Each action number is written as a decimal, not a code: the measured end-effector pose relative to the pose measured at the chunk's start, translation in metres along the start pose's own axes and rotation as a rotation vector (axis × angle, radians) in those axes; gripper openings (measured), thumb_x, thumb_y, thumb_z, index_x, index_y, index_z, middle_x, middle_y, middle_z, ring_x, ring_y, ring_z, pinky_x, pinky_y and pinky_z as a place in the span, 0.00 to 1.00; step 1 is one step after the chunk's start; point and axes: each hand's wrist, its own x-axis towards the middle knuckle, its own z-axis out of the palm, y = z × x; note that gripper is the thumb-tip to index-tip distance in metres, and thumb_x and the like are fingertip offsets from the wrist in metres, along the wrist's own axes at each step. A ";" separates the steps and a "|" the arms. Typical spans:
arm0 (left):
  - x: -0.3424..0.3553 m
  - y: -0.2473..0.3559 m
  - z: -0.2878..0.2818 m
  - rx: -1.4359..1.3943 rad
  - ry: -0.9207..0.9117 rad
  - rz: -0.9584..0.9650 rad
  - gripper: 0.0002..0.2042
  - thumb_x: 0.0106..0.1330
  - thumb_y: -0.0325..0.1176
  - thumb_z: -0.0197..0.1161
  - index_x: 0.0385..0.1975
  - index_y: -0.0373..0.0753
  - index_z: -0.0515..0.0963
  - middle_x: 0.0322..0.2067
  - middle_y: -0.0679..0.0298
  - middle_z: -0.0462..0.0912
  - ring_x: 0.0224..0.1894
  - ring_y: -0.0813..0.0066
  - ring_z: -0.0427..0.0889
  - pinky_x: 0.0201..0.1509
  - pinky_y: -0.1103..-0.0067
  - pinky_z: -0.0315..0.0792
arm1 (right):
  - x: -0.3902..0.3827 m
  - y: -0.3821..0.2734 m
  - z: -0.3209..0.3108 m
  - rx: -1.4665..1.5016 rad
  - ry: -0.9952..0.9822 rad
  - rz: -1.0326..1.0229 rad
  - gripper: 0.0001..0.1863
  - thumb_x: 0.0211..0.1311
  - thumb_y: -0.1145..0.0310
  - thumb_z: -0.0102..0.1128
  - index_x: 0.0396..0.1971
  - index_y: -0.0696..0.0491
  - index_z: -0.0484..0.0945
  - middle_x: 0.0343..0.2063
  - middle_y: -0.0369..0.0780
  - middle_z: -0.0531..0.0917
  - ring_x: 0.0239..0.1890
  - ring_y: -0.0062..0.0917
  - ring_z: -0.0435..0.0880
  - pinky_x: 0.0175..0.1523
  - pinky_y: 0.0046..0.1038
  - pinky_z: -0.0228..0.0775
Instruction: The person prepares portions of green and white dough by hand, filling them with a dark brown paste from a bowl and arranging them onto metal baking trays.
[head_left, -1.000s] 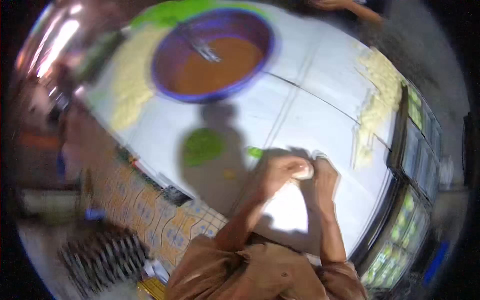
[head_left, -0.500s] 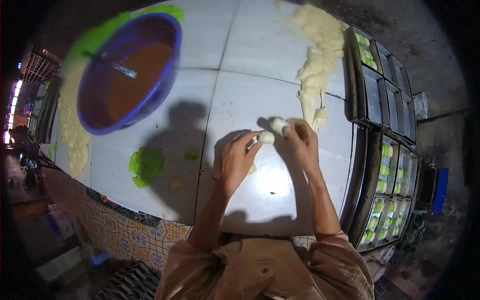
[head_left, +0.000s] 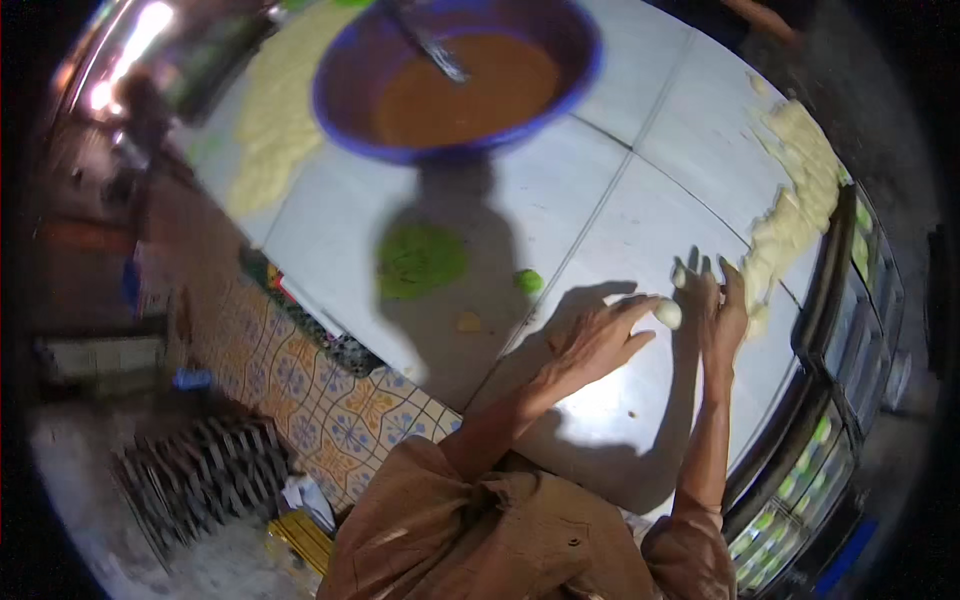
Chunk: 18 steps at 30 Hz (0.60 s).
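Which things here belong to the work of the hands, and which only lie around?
In the work: left hand; right hand; small pale dough ball between them; heap of pale dough pieces beside the right hand.

Lying about: big blue bowl of brown filling; flat green dough patch; small green lump.

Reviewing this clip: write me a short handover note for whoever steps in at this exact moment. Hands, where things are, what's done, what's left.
Left hand: open, fingertips touching a small pale dough ball.
Right hand: open and upright, palm against the other side of the ball; no closed grip on it.
The ball sits between both hands just above the white tiled counter.
A pile of pale dough lies beyond the right hand, beside the trays.
A blue bowl of brown filling with a spoon stands at the far side; green dough patch mid-counter.
Done: one ball portioned. Left: shaping not finished; pile remains.
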 end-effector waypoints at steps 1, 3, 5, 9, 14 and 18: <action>-0.013 -0.008 -0.004 -0.125 0.034 -0.092 0.20 0.63 0.35 0.65 0.54 0.42 0.75 0.38 0.53 0.84 0.32 0.60 0.85 0.37 0.68 0.77 | 0.003 0.000 0.000 -0.037 -0.013 -0.014 0.14 0.69 0.65 0.54 0.49 0.56 0.78 0.42 0.43 0.83 0.36 0.27 0.81 0.38 0.30 0.73; -0.038 -0.030 -0.026 -0.313 0.055 -0.376 0.18 0.65 0.38 0.64 0.53 0.41 0.76 0.44 0.54 0.82 0.37 0.66 0.84 0.42 0.72 0.77 | 0.004 -0.035 0.011 -0.028 -0.092 -0.076 0.13 0.68 0.65 0.57 0.47 0.56 0.80 0.36 0.40 0.85 0.31 0.23 0.81 0.32 0.26 0.71; -0.060 -0.040 -0.058 -0.122 0.234 -0.361 0.13 0.66 0.38 0.63 0.45 0.40 0.81 0.33 0.57 0.86 0.30 0.71 0.86 0.34 0.75 0.78 | -0.001 -0.047 0.028 0.076 -0.234 -0.128 0.13 0.67 0.68 0.58 0.46 0.58 0.80 0.31 0.40 0.85 0.30 0.22 0.81 0.31 0.24 0.70; -0.107 -0.074 -0.126 -0.010 0.544 -0.544 0.11 0.66 0.41 0.63 0.37 0.40 0.83 0.36 0.60 0.86 0.30 0.67 0.86 0.36 0.74 0.79 | -0.020 -0.125 0.073 0.124 -0.624 -0.128 0.15 0.63 0.68 0.56 0.44 0.63 0.80 0.41 0.51 0.84 0.44 0.36 0.84 0.49 0.32 0.75; -0.156 -0.120 -0.176 0.511 0.789 -0.374 0.10 0.64 0.39 0.64 0.39 0.40 0.82 0.34 0.57 0.85 0.33 0.58 0.85 0.35 0.69 0.76 | -0.029 -0.173 0.140 0.144 -0.799 -0.191 0.16 0.63 0.67 0.58 0.45 0.62 0.80 0.45 0.50 0.84 0.45 0.38 0.84 0.52 0.31 0.73; -0.146 -0.125 -0.201 0.462 0.810 -0.600 0.12 0.62 0.40 0.65 0.38 0.39 0.80 0.34 0.57 0.83 0.33 0.56 0.83 0.38 0.66 0.76 | -0.020 -0.201 0.197 0.099 -0.777 -0.515 0.15 0.63 0.63 0.63 0.42 0.60 0.82 0.30 0.44 0.85 0.32 0.29 0.84 0.40 0.28 0.75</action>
